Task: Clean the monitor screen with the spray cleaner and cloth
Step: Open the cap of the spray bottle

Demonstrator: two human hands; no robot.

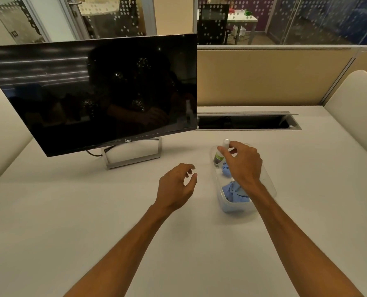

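A dark monitor stands on a silver stand at the left of the white desk, its screen off and speckled with small droplets. To its right a clear plastic container holds a small spray bottle with a white cap and a crumpled blue cloth. My right hand hovers over the container, thumb and fingertips closing around the bottle's top. My left hand floats above the desk left of the container, fingers loosely curled and holding nothing.
The white desk spreads out in front. An open cable slot is cut into it behind the container. A tan partition runs along the back and glass walls stand beyond. A black cable trails from the monitor stand.
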